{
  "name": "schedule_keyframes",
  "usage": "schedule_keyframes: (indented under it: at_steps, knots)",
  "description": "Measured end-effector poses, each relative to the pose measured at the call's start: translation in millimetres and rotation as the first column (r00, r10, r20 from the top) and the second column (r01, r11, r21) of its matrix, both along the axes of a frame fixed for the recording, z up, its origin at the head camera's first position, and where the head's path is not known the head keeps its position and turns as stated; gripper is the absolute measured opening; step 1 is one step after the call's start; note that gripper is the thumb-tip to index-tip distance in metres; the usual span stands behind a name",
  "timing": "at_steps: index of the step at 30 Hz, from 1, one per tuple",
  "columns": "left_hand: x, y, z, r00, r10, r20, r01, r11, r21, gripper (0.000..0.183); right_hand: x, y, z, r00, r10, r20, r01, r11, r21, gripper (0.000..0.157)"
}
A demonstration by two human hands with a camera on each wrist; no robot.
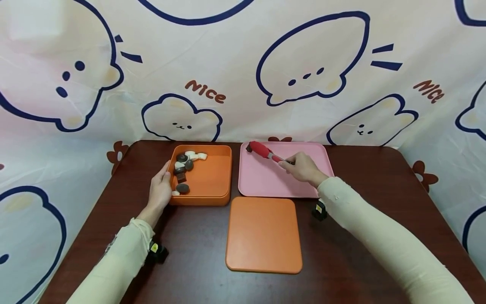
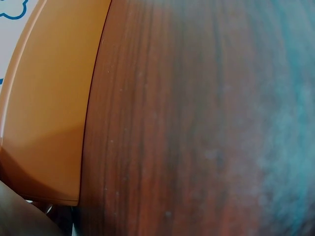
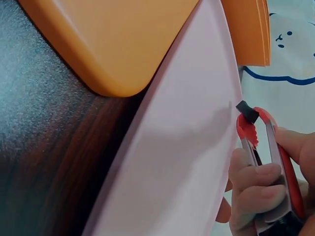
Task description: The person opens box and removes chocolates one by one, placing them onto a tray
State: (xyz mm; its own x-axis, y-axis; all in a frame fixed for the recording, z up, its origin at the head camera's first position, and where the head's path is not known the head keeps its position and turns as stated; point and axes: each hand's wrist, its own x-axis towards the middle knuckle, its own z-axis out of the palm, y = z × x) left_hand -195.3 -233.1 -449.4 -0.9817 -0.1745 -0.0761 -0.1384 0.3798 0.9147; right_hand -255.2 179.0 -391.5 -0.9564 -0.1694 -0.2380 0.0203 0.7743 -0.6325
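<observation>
My left hand [image 1: 161, 190] grips the left wall of a square orange box [image 1: 209, 173]. Along that wall, inside the box, lie dark oval pebbles [image 1: 183, 188], white pieces [image 1: 190, 155] and a brown block [image 1: 181, 177]. In my right hand [image 1: 302, 167] is a pair of red-tipped tongs [image 1: 261, 149], reaching left over the far left corner of a pink tray [image 1: 281, 179]. Between the tong tips sits a small dark block [image 3: 247, 112], best seen in the right wrist view. Whether the block touches the tray is unclear.
An orange lid-like panel [image 1: 263, 234] lies flat in front of the tray, on the dark brown wooden table [image 1: 190, 249]. A printed white cloth [image 1: 243, 63] hangs behind the table's far edge. Black wrist cameras [image 1: 319, 210] sit under both sleeves.
</observation>
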Motion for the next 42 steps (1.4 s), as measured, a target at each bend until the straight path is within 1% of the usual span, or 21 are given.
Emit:
schedule_keyframes:
  at_steps: [4,7,12,20,24,28,31,37,42]
  knots:
    - [0.7,-0.3,1.2,1.000,0.000,0.004,0.000,1.000,-0.007,0.051,-0.7,1.9,-3.1,1.000,-0.010,0.023,0.010,1.000,0.001,0.038]
    - [1.8,0.5,2.2,1.000,0.006,0.010,-0.005,1.000,-0.012,0.051,-1.7,3.2,-3.8,1.000,-0.012,0.021,0.012,1.000,0.023,0.038]
    - [1.6,2.2,2.7,1.000,0.013,0.017,-0.012,1.000,-0.016,0.051,-2.2,5.3,-2.3,1.000,-0.004,-0.004,0.004,0.998,0.068,0.038]
    - [2.5,0.3,-0.7,1.000,0.005,0.015,-0.005,1.000,-0.009,0.051,1.0,8.1,-2.8,0.999,0.018,-0.044,-0.012,0.990,0.138,0.037]
    - [2.0,0.0,-1.8,1.000,0.010,0.012,-0.009,1.000,-0.009,0.051,3.0,8.2,-2.3,0.999,-0.007,-0.053,0.016,0.987,0.163,0.038]
    - [0.7,1.0,-1.5,1.000,0.010,0.009,-0.010,1.000,0.001,0.051,4.9,6.1,-1.0,0.997,-0.039,-0.064,0.048,0.987,0.152,0.036]
    - [0.5,1.7,-0.5,1.000,0.010,0.012,-0.010,1.000,-0.001,0.051,7.1,2.8,0.4,0.995,-0.047,-0.093,0.059,0.990,0.130,0.035]
    - [0.0,1.9,1.0,1.000,0.010,0.003,-0.010,1.000,-0.018,0.051,12.4,-6.1,4.0,0.982,-0.046,-0.185,0.069,0.991,0.118,0.037]
    - [1.2,1.4,0.9,1.000,0.015,0.008,-0.015,1.000,-0.024,0.051,17.8,-16.2,8.3,0.969,-0.019,-0.246,0.047,0.993,0.109,0.034]
